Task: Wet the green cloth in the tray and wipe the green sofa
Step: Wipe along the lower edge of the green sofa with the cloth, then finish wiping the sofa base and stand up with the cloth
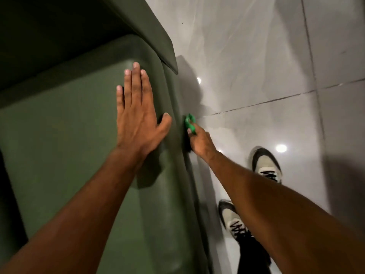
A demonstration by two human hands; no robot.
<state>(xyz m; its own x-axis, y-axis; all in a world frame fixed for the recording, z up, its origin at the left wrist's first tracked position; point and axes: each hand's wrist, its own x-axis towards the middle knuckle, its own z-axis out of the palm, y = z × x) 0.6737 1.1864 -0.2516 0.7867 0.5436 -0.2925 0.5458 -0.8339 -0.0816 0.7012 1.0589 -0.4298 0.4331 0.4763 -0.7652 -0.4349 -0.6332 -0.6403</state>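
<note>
The green sofa [65, 147] fills the left half of the head view, seen from above. My left hand [136, 115] lies flat and open on its seat cushion near the front edge. My right hand [200, 142] is lower, against the sofa's front face, shut on the bright green cloth [190, 121]. Only a small bunch of the cloth shows above my fingers, pressed to the sofa's front. The tray is not in view.
Glossy grey floor tiles [266, 56] lie to the right of the sofa, with ceiling lights reflected in them. My two feet in pale shoes [266, 165] stand on the tiles close to the sofa's front. The sofa's armrest [150, 30] runs along the top.
</note>
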